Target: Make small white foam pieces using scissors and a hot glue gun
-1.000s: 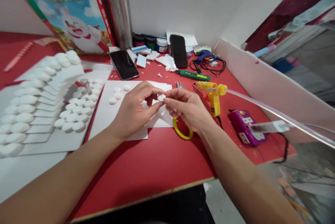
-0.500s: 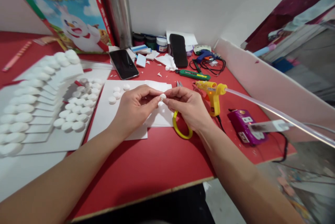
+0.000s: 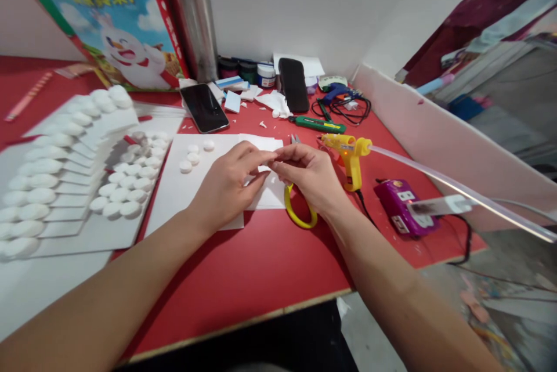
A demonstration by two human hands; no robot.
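Observation:
My left hand [image 3: 235, 180] and my right hand [image 3: 307, 172] meet at their fingertips above white paper [image 3: 167, 198]. Both are closed in a pinch; the small thing between them is hidden by the fingers. Several white oval pieces [image 3: 192, 158] lie on the paper left of my left hand. Yellow-handled scissors [image 3: 300, 223] are under my right hand, with their tips showing beyond it. To the right stands a yellow glue gun [image 3: 351, 166] with a long clear stick in its back.
Rows of white ovals [image 3: 43, 180] on boards fill the left. Two phones [image 3: 204, 107], a green cutter [image 3: 319, 124], paint jars [image 3: 266, 75], a steel bottle [image 3: 194, 24] and a picture box [image 3: 117, 24] are at the back. A purple power block [image 3: 402, 206] sits right.
The small white piece seen between my fingertips is now covered. My left fingers have shifted over toward my right fingertips, and my left thumb has drawn back.

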